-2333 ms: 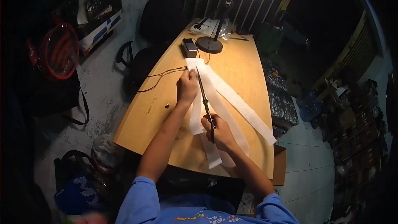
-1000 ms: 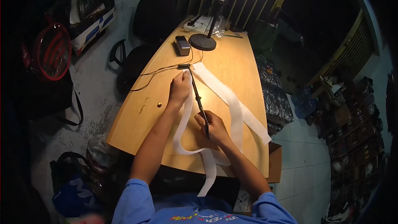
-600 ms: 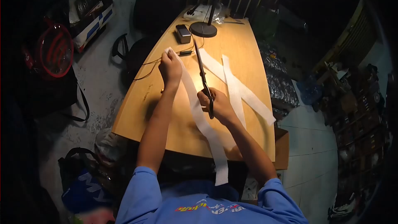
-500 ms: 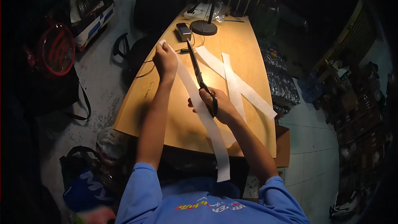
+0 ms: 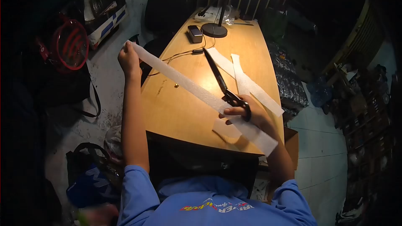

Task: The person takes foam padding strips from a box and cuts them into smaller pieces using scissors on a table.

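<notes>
- our left hand (image 5: 130,60) is closed, thumb and fingers pinching one end of the white strip (image 5: 180,77), out past the side of the table (image 5: 176,115).
- our right hand (image 5: 258,115) curls round the handles of the black scissors (image 5: 216,72); their blades look shut, tips pointing away from us.
- from our left fingers the strip's long axis slopes down and rightward, nearly straight, across our right fingers, so the loose end lies by our right forearm; our right hand is much nearer that end.
- we can't tell if our right fingers also grip the strip.
- the blades lie on its far side, angled across its line rather than along it.
- beyond our right hand, two other strips cross on the table, one (image 5: 267,100) slanting, one (image 5: 236,68) steeper.
</notes>
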A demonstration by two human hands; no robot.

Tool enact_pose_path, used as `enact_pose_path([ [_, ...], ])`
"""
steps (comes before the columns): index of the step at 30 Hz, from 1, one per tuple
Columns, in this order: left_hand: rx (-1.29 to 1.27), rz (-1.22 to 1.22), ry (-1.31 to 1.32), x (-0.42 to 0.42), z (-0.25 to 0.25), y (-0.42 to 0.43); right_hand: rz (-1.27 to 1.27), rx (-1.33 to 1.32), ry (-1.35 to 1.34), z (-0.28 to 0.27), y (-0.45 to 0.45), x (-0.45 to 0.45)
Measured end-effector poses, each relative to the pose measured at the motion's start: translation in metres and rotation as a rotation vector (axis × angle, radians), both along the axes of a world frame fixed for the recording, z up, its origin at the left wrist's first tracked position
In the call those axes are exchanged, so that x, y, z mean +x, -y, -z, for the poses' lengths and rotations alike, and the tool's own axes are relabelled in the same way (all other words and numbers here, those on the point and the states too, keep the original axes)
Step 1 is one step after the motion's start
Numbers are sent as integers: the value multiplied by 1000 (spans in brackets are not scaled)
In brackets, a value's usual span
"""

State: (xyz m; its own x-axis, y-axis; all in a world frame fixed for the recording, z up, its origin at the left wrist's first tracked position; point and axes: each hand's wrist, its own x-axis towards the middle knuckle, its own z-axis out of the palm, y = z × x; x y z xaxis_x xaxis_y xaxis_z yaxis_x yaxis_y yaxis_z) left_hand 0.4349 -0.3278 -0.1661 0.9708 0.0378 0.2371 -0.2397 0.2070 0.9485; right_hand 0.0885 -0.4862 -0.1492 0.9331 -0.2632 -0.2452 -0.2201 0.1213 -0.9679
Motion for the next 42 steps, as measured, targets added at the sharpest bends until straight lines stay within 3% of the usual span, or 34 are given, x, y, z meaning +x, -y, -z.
enact_pose_path([
  [4,-166,8,-104,0,6,-13,-70,-153,-92,1,28,-13],
  [7,-170,-35,-106,3,9,-21,-104,-422,-79,11,49,-25],
  [22,-199,-69,-177,23,56,-60,36,-390,-70,18,86,-52],
  [25,28,-49,-255,20,72,-74,47,-386,-38,21,96,-55],
  [27,651,-706,538,24,91,-62,20,-414,-36,17,103,-54],
  [29,588,-404,1023,-59,31,-24,-19,-384,-25,10,106,-50],
  [30,654,-61,1062,-87,17,-11,-54,-374,-29,7,109,-46],
  [31,808,65,1016,-127,6,4,-89,-365,-33,6,111,-43],
  [32,991,-32,1177,-146,10,21,-79,-420,-32,5,109,-40],
  [33,1108,32,1208,-155,17,30,-93,-419,-43,8,110,-37],
  [35,1247,222,1184,-164,28,44,-94,-426,-64,14,117,-35],
  [38,1248,429,1240,-170,44,45,-99,-461,5,26,121,-33],
  [41,1285,1097,749,-173,34,43,-102,-420,51,26,123,-31],
  [42,1157,1092,750,-169,39,41,-108,-406,68,28,122,-30],
])
